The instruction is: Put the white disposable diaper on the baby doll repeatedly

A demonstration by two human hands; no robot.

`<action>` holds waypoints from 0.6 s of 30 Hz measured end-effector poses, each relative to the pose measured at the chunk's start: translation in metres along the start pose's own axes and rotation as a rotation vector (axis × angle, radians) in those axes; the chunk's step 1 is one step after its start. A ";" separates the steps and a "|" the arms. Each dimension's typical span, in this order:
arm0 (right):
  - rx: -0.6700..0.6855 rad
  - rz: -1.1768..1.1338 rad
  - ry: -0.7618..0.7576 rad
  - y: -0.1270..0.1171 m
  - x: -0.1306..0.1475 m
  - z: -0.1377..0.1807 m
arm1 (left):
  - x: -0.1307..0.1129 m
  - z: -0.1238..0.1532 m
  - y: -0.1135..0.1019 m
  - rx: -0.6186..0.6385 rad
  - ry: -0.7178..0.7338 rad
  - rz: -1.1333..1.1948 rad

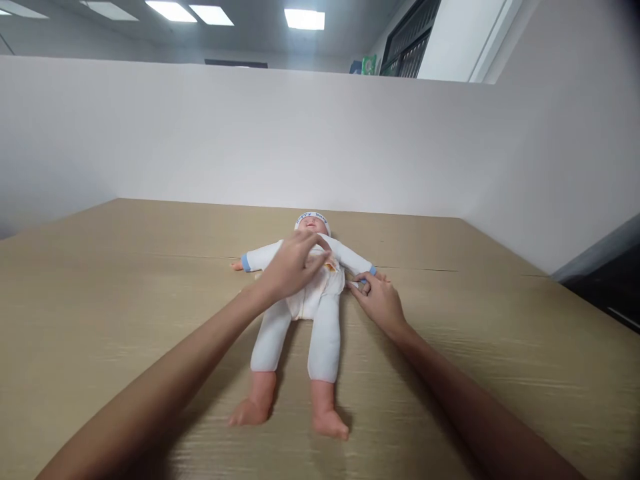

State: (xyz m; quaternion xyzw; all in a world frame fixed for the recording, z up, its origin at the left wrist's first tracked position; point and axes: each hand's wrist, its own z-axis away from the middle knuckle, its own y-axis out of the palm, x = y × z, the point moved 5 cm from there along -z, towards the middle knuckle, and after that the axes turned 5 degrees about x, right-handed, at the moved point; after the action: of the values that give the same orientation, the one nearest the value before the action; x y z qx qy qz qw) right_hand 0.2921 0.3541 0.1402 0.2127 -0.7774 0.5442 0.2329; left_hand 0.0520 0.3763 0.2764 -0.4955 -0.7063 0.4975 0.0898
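Note:
A baby doll point(324, 340) lies on its back, its feet toward me, in a white outfit with blue cuffs and a printed headband. A white diaper point(311, 301) with a printed front is around its hips. My left hand point(295, 263) is over the doll's belly, thumb and fingers slightly apart and nothing visible between them; it hides part of the chest and the diaper's top. Beside the doll's hip and cuff, my right hand point(379, 300) pinches a small white diaper tab point(353, 285) at the diaper's side.
The doll rests on a wide wood-coloured table point(150, 293) with a thin seam across it. A white partition point(280, 140) rises behind the table and continues along the right. A dark object point(610, 280) stands at the right edge.

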 end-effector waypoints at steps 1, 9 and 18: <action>0.004 0.002 0.019 0.002 -0.001 -0.002 | -0.008 -0.004 0.010 0.088 0.032 -0.018; 0.094 -0.076 0.190 0.011 -0.011 -0.011 | -0.001 0.001 0.056 0.230 -0.011 -0.226; 0.236 -0.323 0.173 0.011 -0.010 -0.006 | -0.002 0.001 0.048 0.187 -0.071 -0.218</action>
State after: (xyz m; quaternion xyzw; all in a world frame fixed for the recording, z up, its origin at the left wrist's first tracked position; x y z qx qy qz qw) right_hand 0.2940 0.3636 0.1280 0.3129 -0.6410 0.6033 0.3566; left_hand 0.0816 0.3746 0.2382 -0.3874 -0.7093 0.5656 0.1641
